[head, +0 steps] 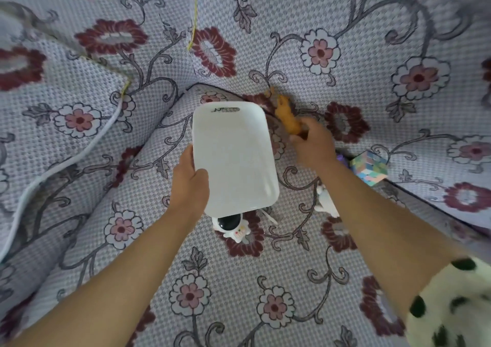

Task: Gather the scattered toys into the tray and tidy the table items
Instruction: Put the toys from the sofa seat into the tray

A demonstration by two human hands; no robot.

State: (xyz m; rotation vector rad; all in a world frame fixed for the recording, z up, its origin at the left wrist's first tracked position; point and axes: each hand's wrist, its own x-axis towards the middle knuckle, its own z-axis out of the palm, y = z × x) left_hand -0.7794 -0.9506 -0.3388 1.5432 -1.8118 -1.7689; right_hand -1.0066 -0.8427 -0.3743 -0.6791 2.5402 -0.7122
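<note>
A white tray (233, 155) with a handle slot is held above the flowered surface by my left hand (190, 184), which grips its left edge. My right hand (314, 145) is closed on an orange toy animal (287, 118) just right of the tray. A white astronaut toy (233, 228) with a dark visor lies under the tray's near edge. A small white figure (325, 200) lies beside my right forearm. A pastel puzzle cube (369, 167) sits at the right, with a bit of something purple (341, 158) next to it.
The seat and the cushions around it are covered in flowered fabric (186, 280). A cushion with white piping (66, 160) rises at the left. A yellow thread (195, 14) hangs at the back.
</note>
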